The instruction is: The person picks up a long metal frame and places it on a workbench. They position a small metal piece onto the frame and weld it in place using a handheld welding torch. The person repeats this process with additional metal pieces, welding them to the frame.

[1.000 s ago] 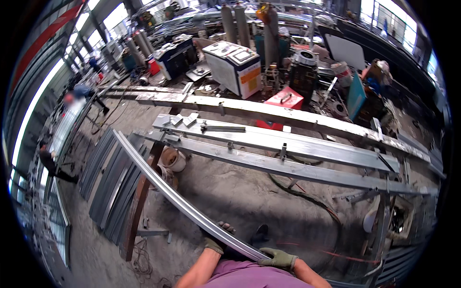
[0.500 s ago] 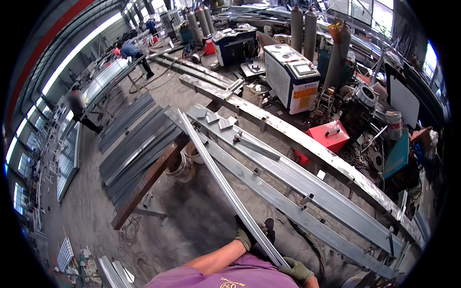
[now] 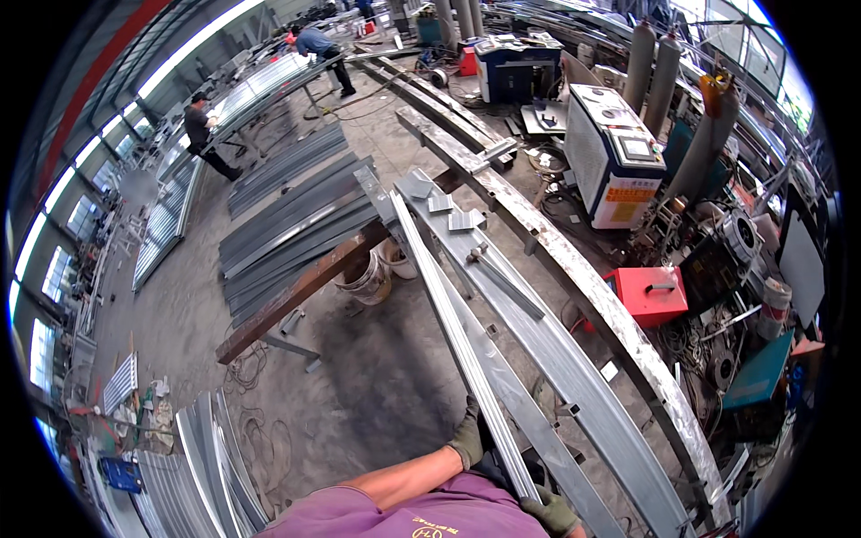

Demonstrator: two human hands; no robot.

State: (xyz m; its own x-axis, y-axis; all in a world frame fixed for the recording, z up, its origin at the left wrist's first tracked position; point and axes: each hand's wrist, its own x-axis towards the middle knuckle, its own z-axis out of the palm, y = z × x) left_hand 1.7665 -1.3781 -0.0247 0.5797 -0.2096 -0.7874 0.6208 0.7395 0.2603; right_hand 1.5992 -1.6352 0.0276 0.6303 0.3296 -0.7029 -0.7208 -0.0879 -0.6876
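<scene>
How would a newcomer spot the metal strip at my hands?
Beside the purple shirt at bottom are a gloved left hand and right hand. The metal strip runs up-left from them; lengthwise ridges set it apart from the plain beam alongside.

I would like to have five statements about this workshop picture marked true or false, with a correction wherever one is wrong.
1. The left hand and the right hand are both gloved. True.
2. The left hand is nearer than the right hand to the near end of the long metal profile. False: the right hand is at that end.
3. The short metal pieces lie on the floor. False: they lie on the wide grey beam.
4. A person in a blue top bends forward in the upper part of the picture. True.
5. The red box stands on top of the white cabinet. False: it stands lower down, nearer to the wearer than the cabinet.
</scene>
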